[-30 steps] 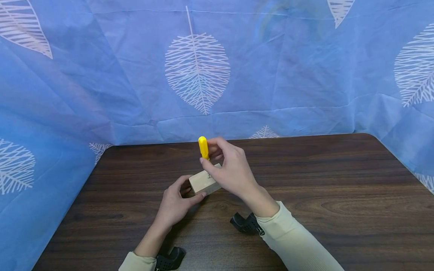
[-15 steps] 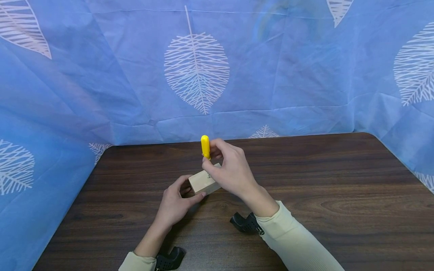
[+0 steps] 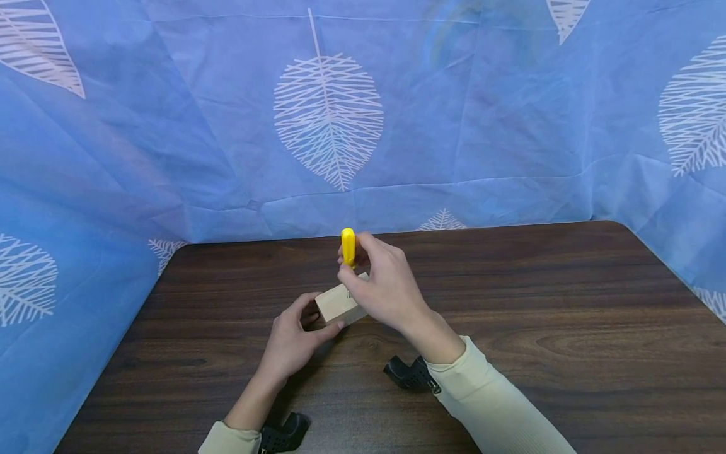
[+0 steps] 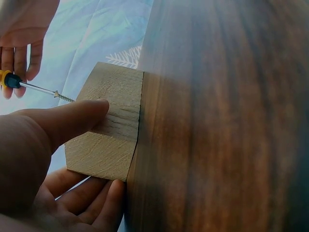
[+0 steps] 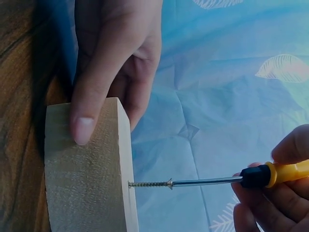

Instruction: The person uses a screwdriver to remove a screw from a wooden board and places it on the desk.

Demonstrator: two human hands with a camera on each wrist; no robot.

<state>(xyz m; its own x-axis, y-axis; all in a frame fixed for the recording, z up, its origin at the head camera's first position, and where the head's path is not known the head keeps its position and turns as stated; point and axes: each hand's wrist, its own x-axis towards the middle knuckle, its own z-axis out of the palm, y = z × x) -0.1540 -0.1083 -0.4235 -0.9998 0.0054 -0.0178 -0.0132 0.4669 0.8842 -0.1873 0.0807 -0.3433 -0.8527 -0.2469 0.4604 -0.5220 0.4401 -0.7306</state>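
A pale wooden block (image 3: 340, 305) lies on the dark table, gripped by my left hand (image 3: 292, 340) with the thumb on its near side and fingers behind. From its top face rises a screw (image 5: 150, 184), most of its thread showing above the wood. The steel shaft of a screwdriver (image 5: 207, 181) meets the screw's head in line with it. My right hand (image 3: 386, 277) holds the yellow handle (image 3: 348, 247) between thumb and fingers. In the left wrist view the left thumb (image 4: 82, 116) presses the block's side, and the screw (image 4: 63, 97) shows beyond it.
The dark wood-grain table (image 3: 544, 315) reaches back to a blue curtain (image 3: 454, 113) with white leaf prints. Black devices (image 3: 286, 434) are worn at both wrists, beside the pale sleeves (image 3: 482, 391).
The yellow handle has swung from a slight left lean to nearly upright, its top shifting right, as my right fingers move around it. The left hand and block stay put.
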